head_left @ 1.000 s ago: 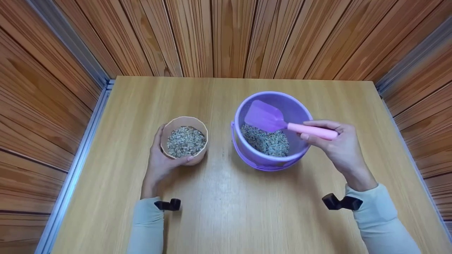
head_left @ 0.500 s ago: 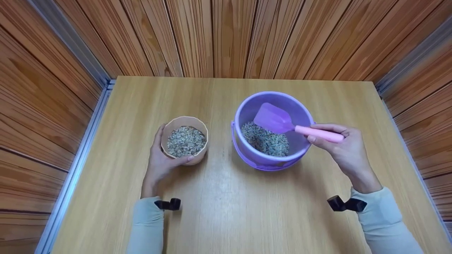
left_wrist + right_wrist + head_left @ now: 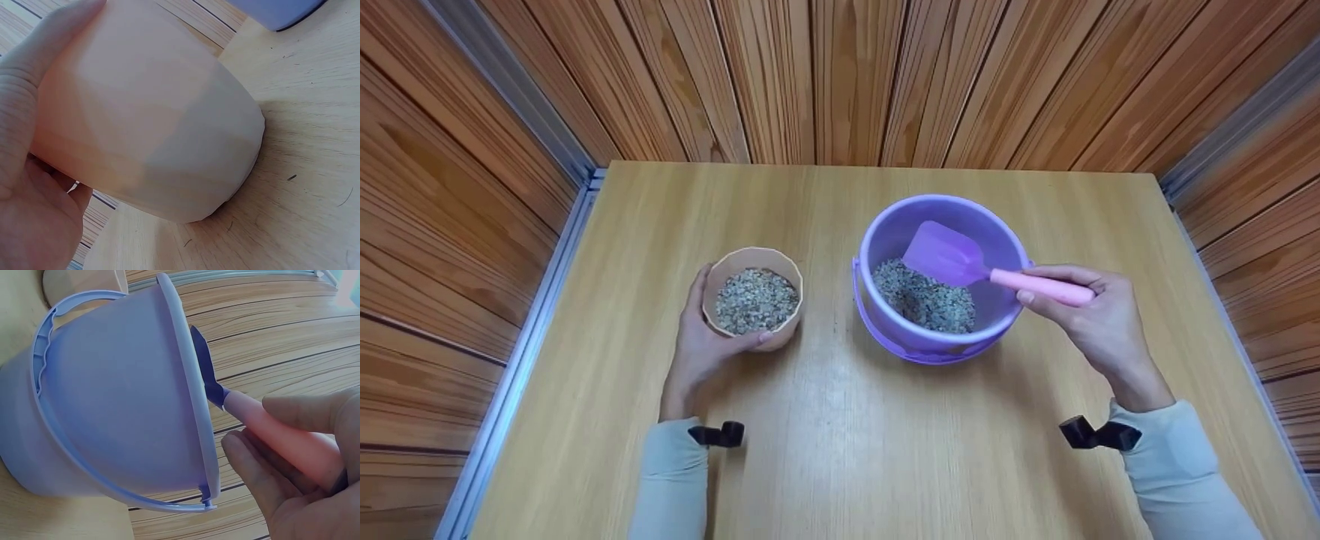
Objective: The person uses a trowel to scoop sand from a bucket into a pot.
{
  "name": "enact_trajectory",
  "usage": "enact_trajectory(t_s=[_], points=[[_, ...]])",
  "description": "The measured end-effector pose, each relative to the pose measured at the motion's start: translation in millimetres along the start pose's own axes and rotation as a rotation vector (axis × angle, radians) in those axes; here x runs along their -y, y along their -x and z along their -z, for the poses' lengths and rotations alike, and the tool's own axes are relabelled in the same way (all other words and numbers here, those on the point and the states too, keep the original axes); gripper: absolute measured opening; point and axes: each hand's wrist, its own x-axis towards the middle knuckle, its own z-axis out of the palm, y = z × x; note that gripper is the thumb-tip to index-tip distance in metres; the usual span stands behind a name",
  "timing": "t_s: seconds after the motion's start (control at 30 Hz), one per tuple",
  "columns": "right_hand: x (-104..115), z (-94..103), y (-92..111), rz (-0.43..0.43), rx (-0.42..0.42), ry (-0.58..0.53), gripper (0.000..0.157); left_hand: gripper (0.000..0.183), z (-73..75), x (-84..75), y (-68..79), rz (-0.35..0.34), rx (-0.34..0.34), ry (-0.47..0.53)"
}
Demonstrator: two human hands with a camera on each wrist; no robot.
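My left hand [image 3: 706,346] is wrapped round the side of a peach faceted pot [image 3: 786,336] that stands on the table, its thumb along the near side. Grey-beige gravel [image 3: 755,301] fills much of the pot. In my right hand [image 3: 1099,322] is a toy shovel, gripped by its pink handle [image 3: 1039,286]. The purple blade [image 3: 943,253] hangs over the mouth of a purple bucket [image 3: 937,339], and no gravel shows on it. More gravel [image 3: 919,301] lies at the bottom of the bucket. In the right wrist view, the blade [image 3: 206,371] sits just at the bucket's rim.
The bucket's handle [image 3: 877,337] hangs down along its near left side. Both containers stand apart on the wooden table [image 3: 840,450]. Wood-plank walls [image 3: 847,82] enclose the back and both sides, with metal rails [image 3: 529,345] along the edges.
My right hand has moved slightly right with the shovel, so the blade sits farther right over the bucket. The left hand and the pot have stayed in place.
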Motion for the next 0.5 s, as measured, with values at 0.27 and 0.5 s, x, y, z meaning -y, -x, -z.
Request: enact_trajectory(t_s=[0.27,0.5], points=[[0.6,-1.9,0.0,0.035,-0.010,-0.009,0.040,0.128,1.2,1.3,-1.2,0.002,-0.001,-0.015],[-0.9,-3.6,-1.3,0.047,-0.010,-0.015,0.040,0.128,1.3,0.2,-0.7,0.007,0.002,-0.020]])
